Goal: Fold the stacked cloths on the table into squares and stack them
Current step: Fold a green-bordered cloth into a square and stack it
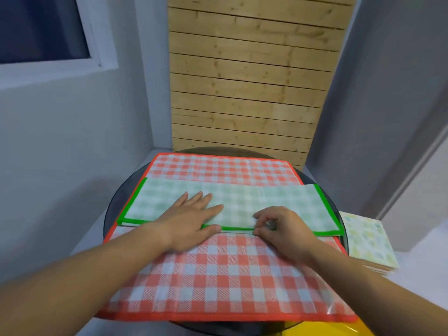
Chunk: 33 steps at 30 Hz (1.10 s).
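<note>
Our left hand (191,219) presses the green cloth (242,202) flat, fingers straight; our right hand (278,226) pinches its near hem (seemingly half-folded). The red cloth (218,275) lies unfolded; a folded stack (366,241) sits beside.

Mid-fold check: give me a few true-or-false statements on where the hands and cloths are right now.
1. The left hand lies flat on the green cloth. True.
2. The right hand touches no cloth. False: its fingers pinch the green cloth's near edge.
3. The green cloth lies on top of the red cloth. True.
4. The folded stack sits on the person's left. False: it is on the right.
5. The green cloth is already a square. False: it is a long strip.
</note>
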Available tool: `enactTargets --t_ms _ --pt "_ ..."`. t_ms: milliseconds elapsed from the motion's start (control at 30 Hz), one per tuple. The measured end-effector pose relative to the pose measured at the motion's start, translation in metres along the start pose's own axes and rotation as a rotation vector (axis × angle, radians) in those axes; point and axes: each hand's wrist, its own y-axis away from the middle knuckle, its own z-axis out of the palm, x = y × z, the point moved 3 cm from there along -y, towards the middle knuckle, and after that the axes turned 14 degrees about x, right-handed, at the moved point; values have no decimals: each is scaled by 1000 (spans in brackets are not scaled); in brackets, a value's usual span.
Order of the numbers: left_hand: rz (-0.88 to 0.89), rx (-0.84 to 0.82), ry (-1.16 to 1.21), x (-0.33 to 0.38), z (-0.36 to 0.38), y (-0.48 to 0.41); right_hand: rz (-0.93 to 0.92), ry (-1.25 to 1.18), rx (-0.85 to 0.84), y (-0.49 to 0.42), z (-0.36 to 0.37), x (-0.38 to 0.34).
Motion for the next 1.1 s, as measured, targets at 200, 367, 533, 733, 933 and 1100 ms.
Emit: enactTargets --t_ms 200,367,533,733,933,1100 --pt "-27 -41 102 -5 10 0 10 -31 12 2 5 6" --pt "-34 -28 108 -7 11 0 -26 19 -31 0 6 6" --pt "-6 -5 49 -4 5 -3 -13 16 -14 -27 3 2" --pt "-20 42 92 -4 -2 -5 -38 279 -131 -61 23 2" --pt "-82 208 97 0 -12 -35 -62 353 -176 -64 47 17" --pt "-66 202 260 28 1 -75 -81 368 -148 -63 50 21"
